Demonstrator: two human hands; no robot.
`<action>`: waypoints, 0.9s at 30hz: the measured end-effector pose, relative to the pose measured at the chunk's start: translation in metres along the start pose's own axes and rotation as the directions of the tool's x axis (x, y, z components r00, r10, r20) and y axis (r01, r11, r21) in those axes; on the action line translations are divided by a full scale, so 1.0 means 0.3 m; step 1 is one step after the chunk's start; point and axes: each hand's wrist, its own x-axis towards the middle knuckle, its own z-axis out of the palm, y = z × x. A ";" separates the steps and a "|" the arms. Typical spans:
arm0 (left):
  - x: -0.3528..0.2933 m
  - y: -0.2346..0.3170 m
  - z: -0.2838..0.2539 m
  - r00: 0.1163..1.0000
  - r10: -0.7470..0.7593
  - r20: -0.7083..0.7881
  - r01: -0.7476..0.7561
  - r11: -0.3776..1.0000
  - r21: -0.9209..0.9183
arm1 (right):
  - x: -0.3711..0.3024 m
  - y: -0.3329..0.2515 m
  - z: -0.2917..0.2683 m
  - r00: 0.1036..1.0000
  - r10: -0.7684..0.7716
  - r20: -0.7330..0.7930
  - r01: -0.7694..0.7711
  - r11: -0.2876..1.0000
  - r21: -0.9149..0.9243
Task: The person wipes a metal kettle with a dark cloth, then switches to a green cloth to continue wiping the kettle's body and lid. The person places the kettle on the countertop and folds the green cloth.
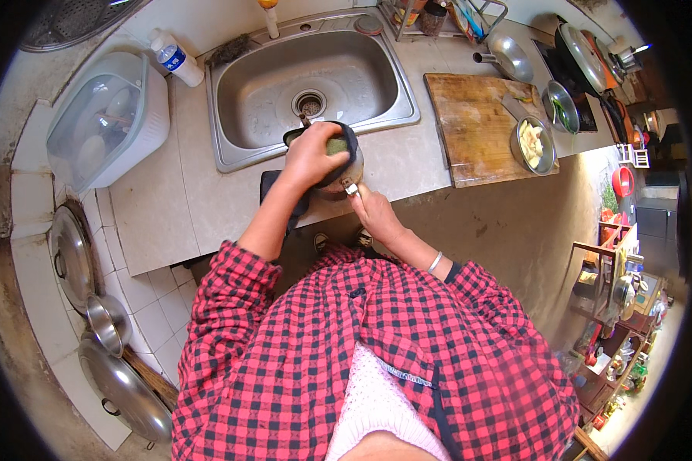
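At the front edge of the sink [231,165], my left hand [315,157] is closed round a dark cloth-like piece with a greenish face [337,144]. It presses this against a small brownish metal pot [334,188], mostly hidden under the hand. A short brown stub [305,121] pokes out beyond my left fingers; what it belongs to is unclear. My right hand [378,217] grips the pot's handle, with a pale metal fitting [351,189] showing beside its fingertips. Beside my left wrist, a dark cloth [267,184] hangs at the counter edge.
Right of the sink, a wooden cutting board [461,115] carries a cleaver [515,106] and a metal bowl [547,163] of pale pieces. A lidded plastic box [161,107] and a bottle [178,61] stand left. Pans and a burner occupy the far right. Lids [123,384] lean at lower left.
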 end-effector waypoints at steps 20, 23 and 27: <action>0.078 -0.113 0.049 0.994 -0.102 0.039 0.110 0.919 -0.380 | 0.014 0.034 -0.021 0.999 0.015 -0.029 -0.013 0.999 0.043; 0.070 -0.061 0.048 0.982 -0.171 0.081 0.179 0.979 -0.093 | 0.016 0.037 -0.023 0.999 0.031 -0.021 -0.030 0.999 0.023; 0.120 -0.039 0.064 0.999 -0.035 0.008 0.034 0.988 0.148 | 0.016 0.036 -0.017 0.999 0.027 -0.033 -0.026 0.999 0.018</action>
